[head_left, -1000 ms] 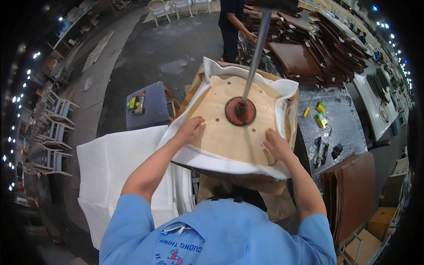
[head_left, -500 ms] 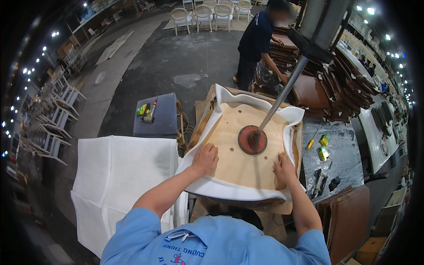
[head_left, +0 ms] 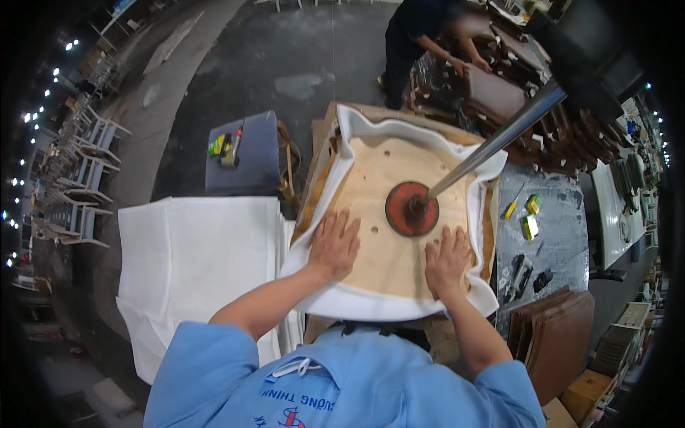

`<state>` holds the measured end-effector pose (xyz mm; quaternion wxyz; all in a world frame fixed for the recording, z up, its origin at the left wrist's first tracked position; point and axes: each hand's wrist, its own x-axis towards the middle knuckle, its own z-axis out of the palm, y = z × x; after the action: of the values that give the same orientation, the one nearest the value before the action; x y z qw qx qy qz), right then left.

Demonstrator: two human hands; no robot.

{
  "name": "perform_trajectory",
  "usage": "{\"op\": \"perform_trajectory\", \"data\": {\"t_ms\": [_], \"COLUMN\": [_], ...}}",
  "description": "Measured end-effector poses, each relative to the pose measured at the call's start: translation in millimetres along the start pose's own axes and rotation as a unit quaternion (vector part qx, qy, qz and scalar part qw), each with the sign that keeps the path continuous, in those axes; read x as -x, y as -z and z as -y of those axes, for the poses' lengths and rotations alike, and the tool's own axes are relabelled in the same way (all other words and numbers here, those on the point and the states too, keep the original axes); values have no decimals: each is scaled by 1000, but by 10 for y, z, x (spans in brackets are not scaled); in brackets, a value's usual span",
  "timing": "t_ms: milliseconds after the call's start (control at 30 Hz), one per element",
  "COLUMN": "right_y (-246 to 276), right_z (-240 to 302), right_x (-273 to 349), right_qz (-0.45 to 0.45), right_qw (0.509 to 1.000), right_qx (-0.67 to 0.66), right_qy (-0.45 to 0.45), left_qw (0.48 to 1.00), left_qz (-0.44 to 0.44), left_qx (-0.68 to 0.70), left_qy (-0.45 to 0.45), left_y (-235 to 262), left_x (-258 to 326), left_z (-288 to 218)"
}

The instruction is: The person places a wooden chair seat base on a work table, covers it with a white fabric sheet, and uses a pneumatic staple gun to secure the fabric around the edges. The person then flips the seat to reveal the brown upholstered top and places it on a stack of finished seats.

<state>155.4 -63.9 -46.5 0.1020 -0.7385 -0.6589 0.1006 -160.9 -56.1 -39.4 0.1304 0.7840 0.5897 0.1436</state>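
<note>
A light plywood seat panel (head_left: 371,171) with several small holes lies before me, ringed by upturned white padding (head_left: 364,305). A round red press foot (head_left: 413,209) on a slanted metal rod (head_left: 499,138) rests on the panel. My left hand (head_left: 335,246) lies flat near the panel's left edge, fingers spread. On the right side of the panel, my right hand (head_left: 447,264) also lies flat, its fingers stretched forward. Neither hand holds anything.
White padding sheets (head_left: 207,250) are stacked at left. Behind them a grey cushioned surface (head_left: 246,160) bears tools. At right, a plastic-covered table (head_left: 564,235) carries a staple gun (head_left: 519,277) and small boxes. A co-worker (head_left: 410,43) handles brown seat covers (head_left: 492,89).
Both hands have gone from curled fingers at the panel's edges to lying flat on it with fingers spread. My view has tilted lower. The co-worker's hands have come closer together on the brown pile.
</note>
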Motion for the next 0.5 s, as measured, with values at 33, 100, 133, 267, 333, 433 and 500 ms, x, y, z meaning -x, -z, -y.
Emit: {"op": "perform_trajectory", "data": {"t_ms": [33,100,133,267,333,433,500], "right_y": [5,11,-5,-19,-19,36,69], "right_z": [11,6,10,-4,-111,-318,-485], "right_x": [-3,23,35,52,14,2,49], "right_qz": [-4,-12,-15,-19,-33,-52,-71], "right_qw": [1000,1000,1000,1000,998,993,987], "right_qx": [-1,1,5,-3,-7,-24,-39], "right_qy": [1,-2,-6,21,52,101,141], "left_qw": [1000,999,999,997,996,997,996], "left_qz": [-1,-40,-47,-74,-78,-71,-75], "left_qx": [-13,-27,-16,33,42,38,38], "left_qy": [-2,-20,-21,-10,-3,6,10], "left_y": [-5,-17,-10,-4,-25,-49,-27], "left_x": [-33,-37,-48,21,52,125,135], "left_z": [9,-11,4,54,63,-17,-96]}}
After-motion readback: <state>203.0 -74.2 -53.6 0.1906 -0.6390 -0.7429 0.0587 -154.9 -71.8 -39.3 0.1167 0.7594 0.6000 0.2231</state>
